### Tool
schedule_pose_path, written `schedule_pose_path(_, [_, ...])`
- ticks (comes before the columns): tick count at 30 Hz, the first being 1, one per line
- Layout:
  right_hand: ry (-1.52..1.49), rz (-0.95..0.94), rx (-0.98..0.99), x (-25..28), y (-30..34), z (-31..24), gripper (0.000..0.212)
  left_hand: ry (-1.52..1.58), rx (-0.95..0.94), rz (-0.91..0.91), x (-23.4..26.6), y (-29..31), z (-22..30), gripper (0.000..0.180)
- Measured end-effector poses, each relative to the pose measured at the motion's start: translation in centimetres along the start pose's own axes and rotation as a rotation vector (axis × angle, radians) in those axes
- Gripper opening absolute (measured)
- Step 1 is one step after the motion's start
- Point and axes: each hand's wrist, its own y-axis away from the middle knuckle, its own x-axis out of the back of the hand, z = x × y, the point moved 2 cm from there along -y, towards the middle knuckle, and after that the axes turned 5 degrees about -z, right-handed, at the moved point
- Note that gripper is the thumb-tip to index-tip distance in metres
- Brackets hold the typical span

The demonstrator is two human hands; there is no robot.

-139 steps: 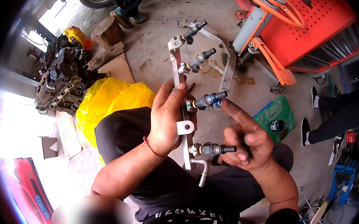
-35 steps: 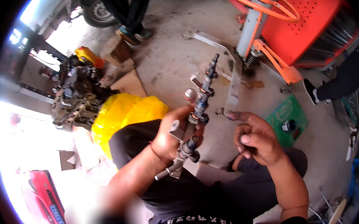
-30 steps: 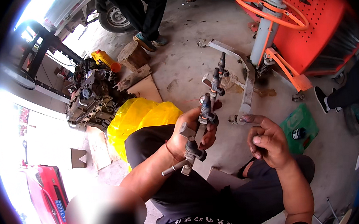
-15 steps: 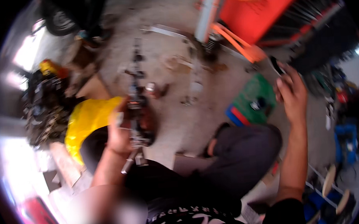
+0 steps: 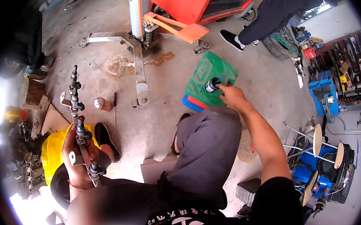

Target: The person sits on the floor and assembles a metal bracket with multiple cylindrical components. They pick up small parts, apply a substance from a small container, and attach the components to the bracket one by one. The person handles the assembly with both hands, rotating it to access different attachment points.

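Observation:
In my left hand is a metal fuel rail with several injectors along it, held roughly upright over my left leg. My fingers wrap round its lower half. My right arm stretches forward, and my right hand is at a small dark jar with a pale label. The jar sits on a green plastic case. Something thin and blue shows at the jar's mouth by my fingertips. These fingers are drawn together, but what is between them is too small to make out.
A spray can and a screwdriver are on the concrete floor. Ahead stands a wheeled jack's grey leg beside a red panel. Another person's shoe is beyond the case. Yellow plastic lies at left, blue stools at right.
My view has turned to the right. My right hand has moved from open air beside the green case to the jar on it. The fuel rail remains in my left hand.

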Motion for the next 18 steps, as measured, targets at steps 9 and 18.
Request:
schedule_pose_path(9, [0.237,-0.229,0.053,1.7,-3.9,0.4,0.035,-0.024,-0.010,0.026,-3.0,-0.2,0.1,0.029])
schedule_pose_path(18, [-1.142,-0.162,-0.054,6.9,-0.1,0.3,0.050,-0.080,-0.056,-0.023,-3.7,1.1,1.0,0.030])
